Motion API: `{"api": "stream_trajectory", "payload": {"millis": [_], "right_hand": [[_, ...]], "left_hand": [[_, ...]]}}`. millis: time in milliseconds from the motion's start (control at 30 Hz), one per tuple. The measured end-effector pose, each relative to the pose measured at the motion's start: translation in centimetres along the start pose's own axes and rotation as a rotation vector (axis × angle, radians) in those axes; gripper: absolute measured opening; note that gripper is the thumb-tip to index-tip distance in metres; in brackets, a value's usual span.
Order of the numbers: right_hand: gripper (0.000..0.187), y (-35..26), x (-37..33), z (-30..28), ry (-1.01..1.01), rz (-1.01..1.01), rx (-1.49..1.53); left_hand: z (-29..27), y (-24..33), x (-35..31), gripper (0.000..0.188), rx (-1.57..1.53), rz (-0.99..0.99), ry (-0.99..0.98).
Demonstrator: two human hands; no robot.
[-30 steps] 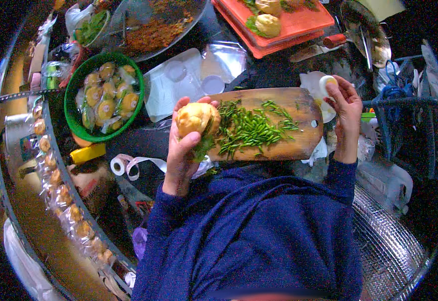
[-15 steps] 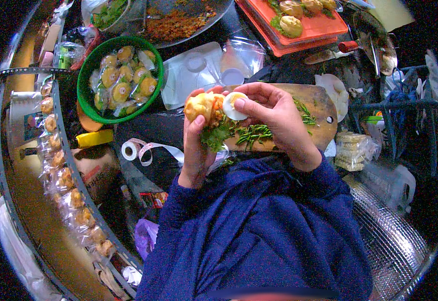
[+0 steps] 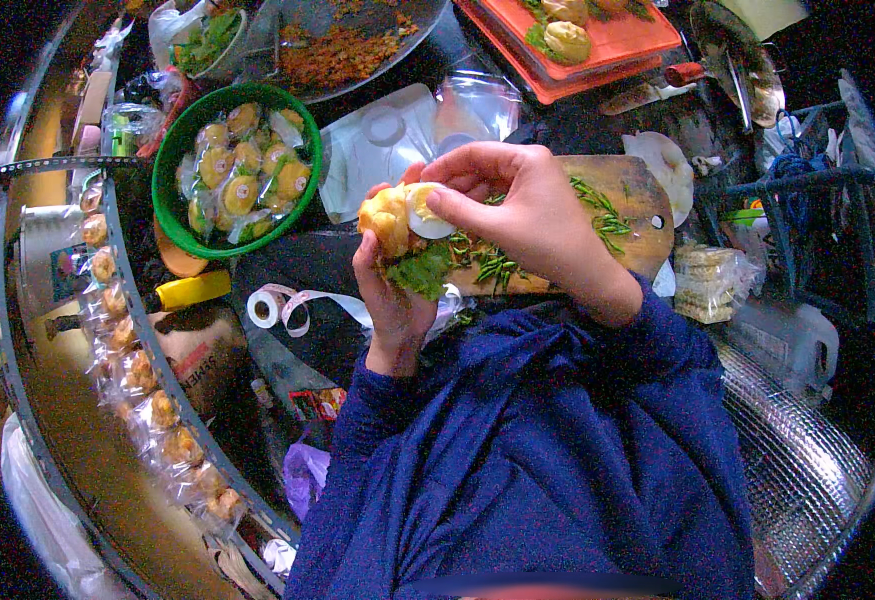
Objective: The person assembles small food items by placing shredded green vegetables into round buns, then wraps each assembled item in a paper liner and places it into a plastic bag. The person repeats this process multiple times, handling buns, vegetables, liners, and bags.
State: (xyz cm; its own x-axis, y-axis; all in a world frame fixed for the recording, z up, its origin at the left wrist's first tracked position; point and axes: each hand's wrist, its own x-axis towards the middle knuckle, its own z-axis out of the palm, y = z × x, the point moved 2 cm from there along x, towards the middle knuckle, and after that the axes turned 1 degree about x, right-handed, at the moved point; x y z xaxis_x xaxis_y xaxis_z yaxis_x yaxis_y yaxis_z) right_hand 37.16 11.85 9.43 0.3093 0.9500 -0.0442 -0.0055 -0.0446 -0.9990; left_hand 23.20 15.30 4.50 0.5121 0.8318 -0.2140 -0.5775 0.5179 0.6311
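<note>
Your left hand (image 3: 397, 308) held a round golden bun (image 3: 383, 220) with frilly green lettuce (image 3: 422, 272). Your right hand (image 3: 527, 205) pinched a round white-and-yellow egg slice (image 3: 427, 224) at the bun's edge, beside the brown wooden board (image 3: 642, 225).

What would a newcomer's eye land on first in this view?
Probably the pale egg slice, near the centre, which the right hand holds at the golden bun in the left hand. Then perhaps the green basket of wrapped buns, upper left, and the orange tray at the top.
</note>
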Motion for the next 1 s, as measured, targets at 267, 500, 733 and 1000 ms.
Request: {"api": "stream_trajectory", "payload": {"millis": [267, 500, 733, 1000], "right_hand": [[0.02, -1.2, 0.5, 1.4, -0.021, -0.066, -0.161], [0.015, -1.4, 0.1, 1.8, 0.005, -0.115, -0.247], [0.015, -1.3, 0.5, 2.2, 0.102, -0.294, -0.348], [0.035, -0.8, 0.2, 1.8, 0.025, -0.566, -0.414]], "left_hand": [[0.1, 0.2, -0.2, 0.052, -0.021, 0.018, -0.098], [-0.2, 0.5, -0.2, 0.05, -0.046, 0.09, -0.148], [-0.8, 0.7, -0.1, 0.05, -0.183, 0.003, -0.117], [-0.6, 1.5, 0.5, 0.046, -0.118, -0.003, 0.027]]}}
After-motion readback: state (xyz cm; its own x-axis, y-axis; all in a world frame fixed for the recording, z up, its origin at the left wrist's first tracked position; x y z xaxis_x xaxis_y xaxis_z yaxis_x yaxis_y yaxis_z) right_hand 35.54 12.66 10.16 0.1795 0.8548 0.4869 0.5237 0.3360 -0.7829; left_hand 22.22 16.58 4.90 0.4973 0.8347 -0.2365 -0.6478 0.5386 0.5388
